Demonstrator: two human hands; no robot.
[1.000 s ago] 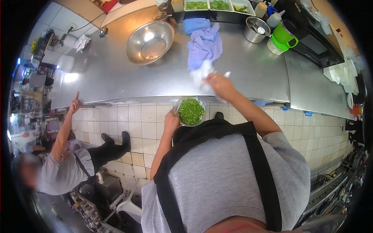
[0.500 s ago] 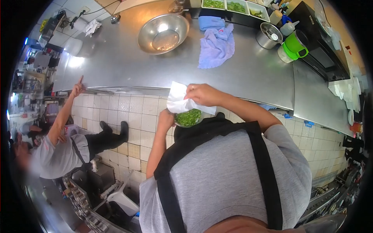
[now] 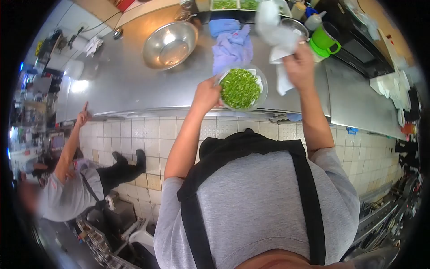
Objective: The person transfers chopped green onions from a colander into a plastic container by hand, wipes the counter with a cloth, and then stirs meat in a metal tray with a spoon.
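Observation:
My left hand (image 3: 208, 95) grips the left rim of a clear round bowl (image 3: 264, 92). Chopped green herbs or scallions (image 3: 240, 88) fill the bowl, with white paper showing around their edge. The bowl is over the front edge of the steel counter. To its right, my raised right hand (image 3: 299, 67) is closed on a white paper towel (image 3: 281, 51), which is blurred and hangs in folds. Behind the bowl lies a crumpled light-blue cloth (image 3: 233, 48).
A large metal bowl (image 3: 170, 45) rests on the steel counter (image 3: 121, 85). At the back right are a green jug (image 3: 323, 40), a metal pot (image 3: 297, 28), squeeze bottles and a black microwave (image 3: 365, 51). At the left, a co-worker (image 3: 74, 188) leans a hand on the counter edge.
My left hand has moved the bowl of greens forward to the counter edge. My right hand has lifted the paper towel off the greens, up and to the right.

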